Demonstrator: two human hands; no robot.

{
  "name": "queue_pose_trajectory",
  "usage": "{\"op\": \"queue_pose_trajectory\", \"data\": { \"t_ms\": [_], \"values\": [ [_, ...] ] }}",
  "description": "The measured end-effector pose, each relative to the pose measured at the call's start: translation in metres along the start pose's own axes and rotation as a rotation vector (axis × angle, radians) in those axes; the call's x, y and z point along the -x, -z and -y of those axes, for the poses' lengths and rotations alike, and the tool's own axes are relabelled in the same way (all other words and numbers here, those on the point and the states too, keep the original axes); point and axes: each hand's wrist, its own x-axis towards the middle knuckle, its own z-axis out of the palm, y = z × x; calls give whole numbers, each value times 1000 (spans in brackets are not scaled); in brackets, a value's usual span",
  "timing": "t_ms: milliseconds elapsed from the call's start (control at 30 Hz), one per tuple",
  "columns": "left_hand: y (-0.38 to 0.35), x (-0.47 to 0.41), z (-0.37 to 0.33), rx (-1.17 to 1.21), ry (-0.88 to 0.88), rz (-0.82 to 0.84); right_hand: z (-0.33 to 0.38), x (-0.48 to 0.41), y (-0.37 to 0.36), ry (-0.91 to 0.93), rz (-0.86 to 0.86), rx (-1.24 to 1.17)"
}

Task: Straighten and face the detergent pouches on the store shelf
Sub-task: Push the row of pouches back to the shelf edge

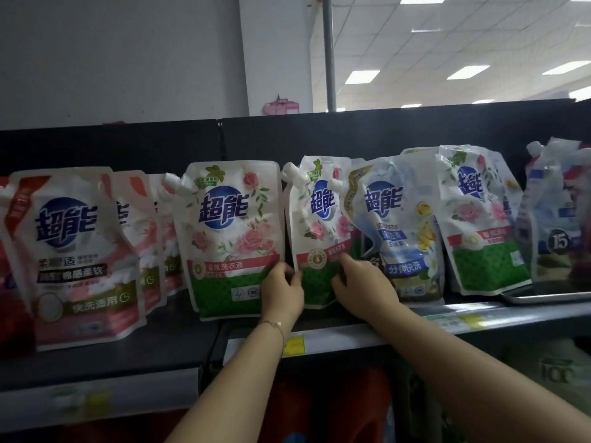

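The rose pouch (319, 225) stands upright mid-shelf (335, 338), long axis vertical, spout at the upper left, front turned slightly left. The left hand (283, 289) pinches its lower left edge. The right hand (361, 282) grips its lower right with curled fingers.

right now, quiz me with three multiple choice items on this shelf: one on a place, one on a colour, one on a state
1. Where does the held pouch stand?
A) at the far left end
B) between the wide rose pouch and the blue-and-yellow pouch
C) on the lower shelf

2. What colour is its bottom band?
A) red
B) blue
C) green

3. How does it stand?
A) upright, spout on top
B) lying flat
C) upside down

Answers:
1 B, those two flank it.
2 C, green shows between the left hand and the right hand.
3 A, its white spout sits at the top.
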Motion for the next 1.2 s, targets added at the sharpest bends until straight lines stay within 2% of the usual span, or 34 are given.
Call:
{"op": "queue_pose_trajectory", "data": {
  "t_ms": [133, 233, 300, 400, 533, 667, 833, 933, 1033, 1100, 1200],
  "values": [
    [-4, 3, 0, -64, -36, -153, 2, 3, -5, 94, 14, -51],
    [-4, 8, -4, -129, -43, -199, 1, 3, -6, 109, 3, -63],
    [-3, 12, -6, -181, -87, -189, -1, 3, -9, 111, 45, -68],
    [-2, 15, -9, -280, -228, -91, -4, 0, -11, 120, 165, -81],
    [-4, 17, -10, -407, -299, -26, -5, -13, -18, 23, 285, -240],
    [-8, 17, -8, -502, -296, -75, 11, -32, -26, -268, 196, -554],
    [-11, 14, -6, -568, -277, -63, 17, -52, -36, -485, 176, -640],
    [-12, 12, -4, -561, -299, -53, 12, -51, -43, -500, 96, -705],
    [-14, 10, 0, -518, -317, 32, 7, -56, -42, -567, 54, -767],
    [-14, 8, 2, -497, -316, 81, 4, -60, -39, -595, 78, -787],
    [-14, 3, 5, -460, -273, 177, 1, -62, -40, -535, 122, -776]
  ]
}}
